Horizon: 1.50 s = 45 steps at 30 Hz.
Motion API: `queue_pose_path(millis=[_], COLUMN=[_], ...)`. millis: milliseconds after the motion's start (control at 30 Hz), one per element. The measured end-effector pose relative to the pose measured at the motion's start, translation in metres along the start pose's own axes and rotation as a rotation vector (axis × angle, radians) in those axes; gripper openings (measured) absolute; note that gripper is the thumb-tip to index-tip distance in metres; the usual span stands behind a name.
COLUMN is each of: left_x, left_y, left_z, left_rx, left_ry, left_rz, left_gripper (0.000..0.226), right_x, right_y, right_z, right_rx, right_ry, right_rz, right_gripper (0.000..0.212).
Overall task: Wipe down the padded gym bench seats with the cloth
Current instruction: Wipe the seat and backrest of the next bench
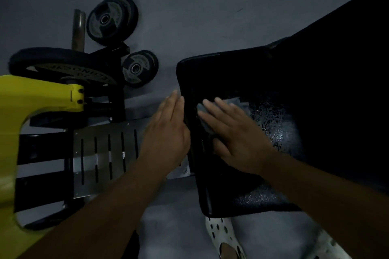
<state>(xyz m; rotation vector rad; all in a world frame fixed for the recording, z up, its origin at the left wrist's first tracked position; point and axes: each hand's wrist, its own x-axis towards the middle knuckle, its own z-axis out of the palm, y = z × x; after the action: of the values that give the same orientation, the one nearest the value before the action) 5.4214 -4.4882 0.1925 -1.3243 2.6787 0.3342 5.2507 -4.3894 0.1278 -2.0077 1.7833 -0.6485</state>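
A black padded bench seat [248, 185] fills the right half of the view, glossy where light hits it. My right hand [235, 130] lies flat on the seat near its left edge, pressing a grey cloth [205, 121] that shows under the fingers and beyond them. My left hand [168, 130] rests with straight fingers against the seat's left side edge, holding nothing. A dark backrest pad [336, 48] rises at the upper right.
A yellow machine frame [31, 107] and a slotted metal plate [105, 157] stand to the left. Black weight plates [112, 20] [140, 68] hang on pegs farther off. Grey floor [210, 6] lies around. White perforated clogs [224, 237] show below the seat.
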Motion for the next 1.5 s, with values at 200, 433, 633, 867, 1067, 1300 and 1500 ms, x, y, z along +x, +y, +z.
queue_pose_path(millis=[200, 433, 633, 867, 1067, 1300, 1500], left_x=[-0.007, -0.023, -0.029, -0.046, -0.055, -0.063, -0.075], left_y=[0.002, 0.016, 0.02, 0.033, 0.049, 0.081, 0.13], left_z=[-0.003, -0.015, -0.007, -0.004, -0.003, -0.006, -0.016], left_rx=[0.043, 0.072, 0.074, 0.053, 0.058, 0.068, 0.066], left_ry=[-0.055, -0.098, -0.145, -0.141, -0.15, -0.141, -0.174], left_rz=[-0.003, 0.06, 0.031, 0.082, 0.108, 0.193, 0.236], left_gripper=[0.071, 0.086, 0.074, 0.076, 0.077, 0.079, 0.08], right_x=[0.029, -0.062, -0.086, -0.091, -0.144, -0.16, -0.185], right_y=[-0.051, -0.028, -0.09, -0.029, -0.064, 0.002, -0.061], right_z=[0.008, 0.011, 0.031, 0.018, 0.034, 0.019, 0.006], right_rx=[0.024, 0.009, -0.007, 0.068, 0.044, 0.132, 0.375], right_ry=[0.094, 0.042, -0.007, 0.204, 0.074, 0.231, 0.087], right_rz=[0.28, 0.174, 0.118, 0.64, 0.181, 0.757, 0.404], right_gripper=[0.07, 0.067, 0.064, 0.065, 0.061, 0.072, 0.059])
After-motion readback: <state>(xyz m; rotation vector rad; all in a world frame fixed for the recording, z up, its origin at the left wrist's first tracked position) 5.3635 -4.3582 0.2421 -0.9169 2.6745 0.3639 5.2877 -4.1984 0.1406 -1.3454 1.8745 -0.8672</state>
